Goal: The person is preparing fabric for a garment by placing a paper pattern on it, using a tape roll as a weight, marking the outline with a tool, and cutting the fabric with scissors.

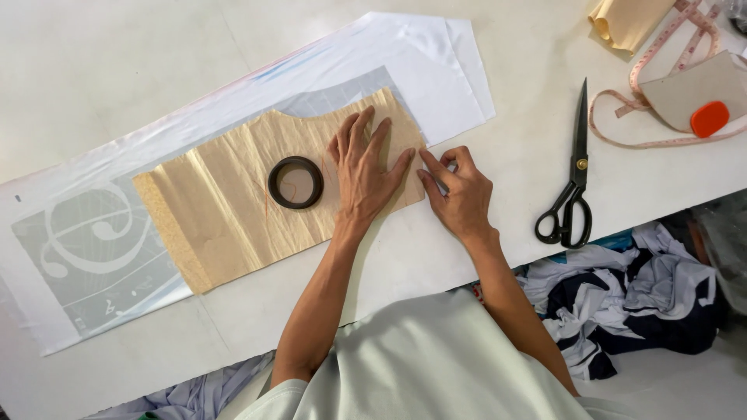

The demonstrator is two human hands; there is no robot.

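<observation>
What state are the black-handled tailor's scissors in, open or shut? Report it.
Shut: the black-handled tailor's scissors lie flat on the white table, blades together in one point.

black scissors (572, 183) lying closed at right on tabletop (117, 54) | pink measuring tape (661, 58) looped at top right | grey card with orange chalk piece (710, 118) on it | folded tan paper (626, 19) | heap of fabric scraps (630, 295) below tabletop edge
</observation>
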